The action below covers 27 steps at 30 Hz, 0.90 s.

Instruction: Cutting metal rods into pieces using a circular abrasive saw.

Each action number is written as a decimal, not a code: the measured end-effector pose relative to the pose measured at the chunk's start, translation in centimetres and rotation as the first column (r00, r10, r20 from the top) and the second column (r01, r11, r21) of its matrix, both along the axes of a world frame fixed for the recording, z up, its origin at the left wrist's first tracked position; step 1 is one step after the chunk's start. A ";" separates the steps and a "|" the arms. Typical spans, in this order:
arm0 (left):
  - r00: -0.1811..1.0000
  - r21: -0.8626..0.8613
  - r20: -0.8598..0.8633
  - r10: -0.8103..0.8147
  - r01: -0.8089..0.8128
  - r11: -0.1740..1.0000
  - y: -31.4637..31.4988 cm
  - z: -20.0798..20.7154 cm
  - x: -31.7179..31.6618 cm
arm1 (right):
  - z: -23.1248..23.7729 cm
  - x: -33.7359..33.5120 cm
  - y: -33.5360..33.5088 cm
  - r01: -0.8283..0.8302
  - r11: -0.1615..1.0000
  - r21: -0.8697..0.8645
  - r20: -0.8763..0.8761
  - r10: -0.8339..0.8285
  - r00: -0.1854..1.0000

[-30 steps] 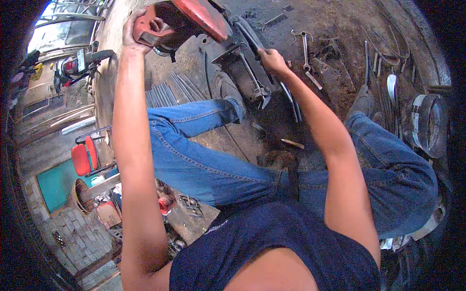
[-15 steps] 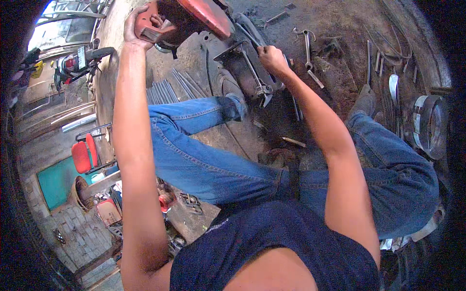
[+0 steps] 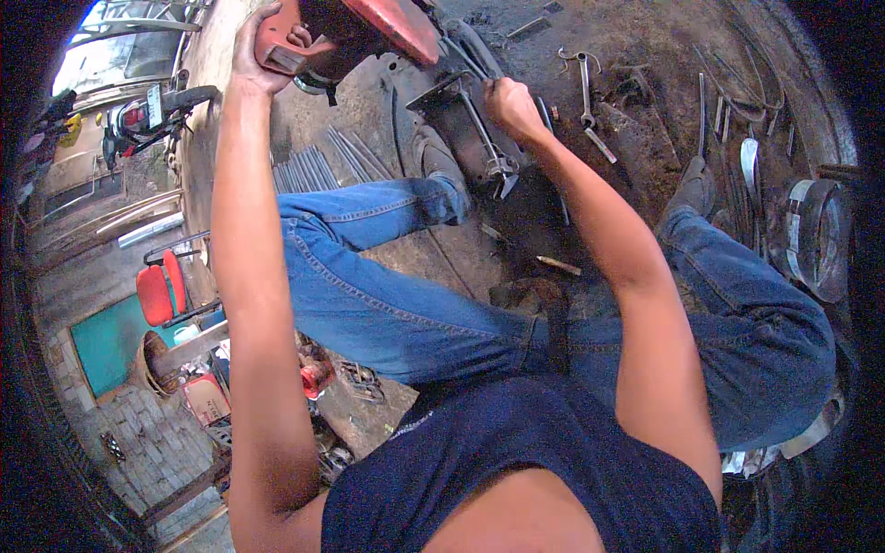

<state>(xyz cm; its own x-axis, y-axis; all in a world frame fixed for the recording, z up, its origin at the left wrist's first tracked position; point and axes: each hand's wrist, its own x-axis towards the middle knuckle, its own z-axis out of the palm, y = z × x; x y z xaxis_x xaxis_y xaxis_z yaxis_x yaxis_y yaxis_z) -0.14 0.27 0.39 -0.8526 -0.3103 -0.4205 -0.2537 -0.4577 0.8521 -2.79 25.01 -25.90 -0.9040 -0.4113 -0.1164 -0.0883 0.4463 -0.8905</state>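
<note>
My left hand (image 3: 251, 51) is wrapped round the handle of a red cut-off saw (image 3: 392, 26) at the upper left; the saw's top runs out of the picture. My right hand (image 3: 513, 109) is closed at the end of a dark metal bar (image 3: 475, 51) beside the saw's base. Just left of that hand, a screw clamp (image 3: 479, 129) with a long rod and a metal crank at its near end sits on the base. The fingers of my right hand are partly hidden, so their exact hold on the bar shows poorly.
A wrench (image 3: 584, 92) lies right of my right hand, and a pencil-like stick (image 3: 559, 265) lies between my legs. Several metal rods (image 3: 304, 177) are at the left, near my foot. A round black-rimmed ring (image 3: 813, 238) stands at the far right. A red chair (image 3: 159, 293) is at the left.
My right hand has shifted slightly left and up. My left hand and the saw handle have moved a little up and left. Both grips stay closed.
</note>
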 end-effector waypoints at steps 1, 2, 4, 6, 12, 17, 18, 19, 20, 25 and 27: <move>1.000 -0.038 0.023 -0.008 0.008 0.999 -0.6 -0.1 -0.2 | -0.2 0.1 -0.1 -0.011 1.000 -0.011 -0.002 0.011 1.000; 1.000 -0.036 0.023 -0.010 0.011 0.999 -1.1 -0.1 -0.5 | -0.3 0.2 -0.2 -0.015 1.000 -0.023 -0.006 0.015 1.000; 0.991 0.039 0.079 -0.110 0.107 0.993 -2.1 -0.1 -0.7 | -0.7 0.7 -0.3 -0.028 0.999 -0.022 -0.061 0.027 0.998; 0.995 0.066 0.058 -0.079 0.075 0.995 -2.8 -0.3 -0.7 | -0.9 1.2 -0.2 -0.023 1.000 -0.009 -0.152 0.022 0.988; 0.997 0.164 0.044 -0.066 0.058 0.985 -3.3 -0.6 -0.9 | -0.2 2.1 0.1 -0.021 0.999 0.035 -0.140 0.026 0.990; 0.990 0.185 0.035 -0.139 0.130 0.974 -2.9 -0.3 -1.1 | 0.6 2.1 0.2 -0.061 0.996 0.060 -0.114 0.068 0.991; 0.993 0.162 0.044 -0.110 0.101 0.982 -2.8 -0.3 -1.1 | 0.7 2.1 0.3 -0.061 0.994 0.086 -0.086 0.068 0.994; 0.995 0.137 0.053 -0.080 0.072 0.988 -2.7 -0.3 -1.0 | 0.9 2.1 0.3 -0.065 0.995 0.075 -0.096 0.072 0.993; 0.995 0.137 0.054 -0.080 0.072 0.988 -2.6 -0.3 -1.1 | 1.1 2.2 0.3 -0.054 0.994 0.090 -0.083 0.062 0.995; 0.996 0.099 0.072 -0.054 0.047 0.994 -2.4 -0.3 -0.9 | 1.9 2.2 0.7 -0.068 0.990 0.123 -0.047 0.074 0.996; 0.994 0.107 0.089 -0.056 0.046 0.993 -2.5 -0.4 -0.9 | 2.1 2.0 0.7 -0.162 0.966 0.201 0.031 0.159 0.987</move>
